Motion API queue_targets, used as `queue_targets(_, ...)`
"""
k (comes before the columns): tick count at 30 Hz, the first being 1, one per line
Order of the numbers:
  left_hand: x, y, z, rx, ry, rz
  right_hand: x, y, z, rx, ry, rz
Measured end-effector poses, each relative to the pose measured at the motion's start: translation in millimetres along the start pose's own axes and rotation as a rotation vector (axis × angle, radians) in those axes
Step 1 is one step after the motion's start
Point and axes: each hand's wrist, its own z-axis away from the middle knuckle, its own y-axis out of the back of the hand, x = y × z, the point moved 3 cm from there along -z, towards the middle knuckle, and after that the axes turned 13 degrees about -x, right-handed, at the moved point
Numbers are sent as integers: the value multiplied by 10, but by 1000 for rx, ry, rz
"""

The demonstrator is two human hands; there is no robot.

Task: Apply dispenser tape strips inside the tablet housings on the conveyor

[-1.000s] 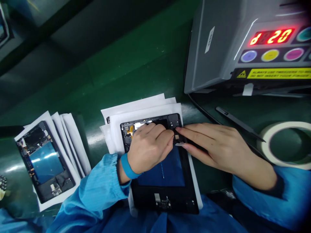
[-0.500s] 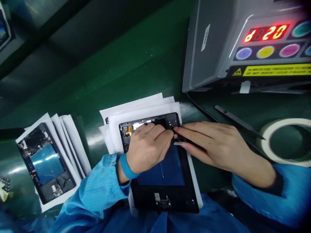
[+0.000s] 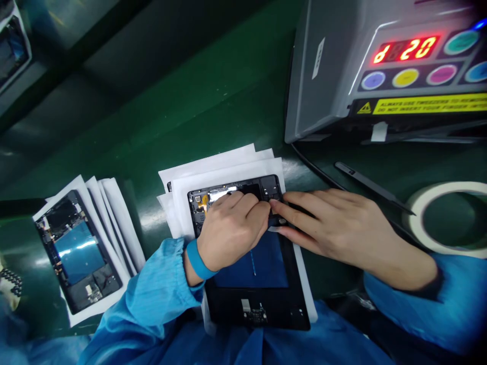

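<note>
An opened tablet frame (image 3: 262, 299) with a blue battery panel lies on white sheets in front of me. My left hand (image 3: 228, 230), with a blue wristband, rests curled on the frame's upper half, fingertips pressed at its upper right corner. My right hand (image 3: 335, 223) reaches in from the right, fingers stretched together, their tips touching the same corner by a small part I cannot make out. The fingertips of both hands meet there.
A second opened tablet (image 3: 76, 253) lies on fanned white sheets at the left. A grey machine (image 3: 327, 76) with a red display and coloured buttons stands at the back right. Black tweezers (image 3: 373, 186) and a tape roll (image 3: 422, 203) lie at the right on the green mat (image 3: 213, 101).
Both hands stay at the frame's upper right corner; the right fingertips have edged slightly left and up. The view has shifted a little.
</note>
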Motion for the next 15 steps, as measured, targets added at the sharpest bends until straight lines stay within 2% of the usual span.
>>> queue_targets(10, 0, 7, 43, -87, -2, -40, -52, -18, 21, 6, 31, 60)
queue_targets(15, -34, -17, 45, -82, 30, 32, -69, -24, 25, 26, 58, 30)
